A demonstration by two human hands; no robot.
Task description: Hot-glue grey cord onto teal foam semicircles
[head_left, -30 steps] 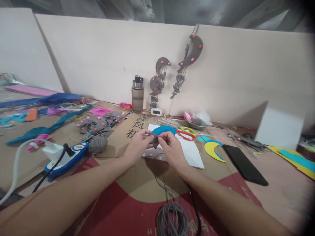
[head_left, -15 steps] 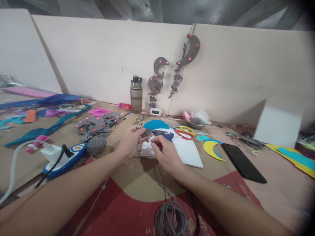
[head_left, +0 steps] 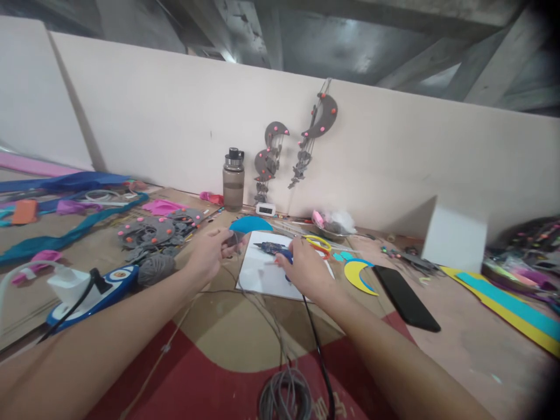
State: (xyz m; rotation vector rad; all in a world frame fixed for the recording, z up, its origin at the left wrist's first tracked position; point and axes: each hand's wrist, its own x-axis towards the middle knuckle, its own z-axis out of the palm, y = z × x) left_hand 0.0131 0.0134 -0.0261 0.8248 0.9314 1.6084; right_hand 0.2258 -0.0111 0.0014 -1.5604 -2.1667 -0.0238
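My left hand pinches a small dark grey piece, perhaps felt, at the left edge of a white board. Grey cord trails from around that hand to a loose coil on the red part of the cardboard. My right hand is closed round the handle of a blue hot glue gun, its dark nozzle pointing left over the board. A black cable runs from it toward me. Just behind my right hand are the yellow and red scissors.
A blue disc and a bottle stand behind the board. To the right lie a yellow crescent and a black phone. A power strip, a grey yarn ball and felt pieces are on the left.
My right hand has left the small grey piece and now grips the glue gun. My left hand keeps the piece, apart from the right. The camera view has tilted and shifted.
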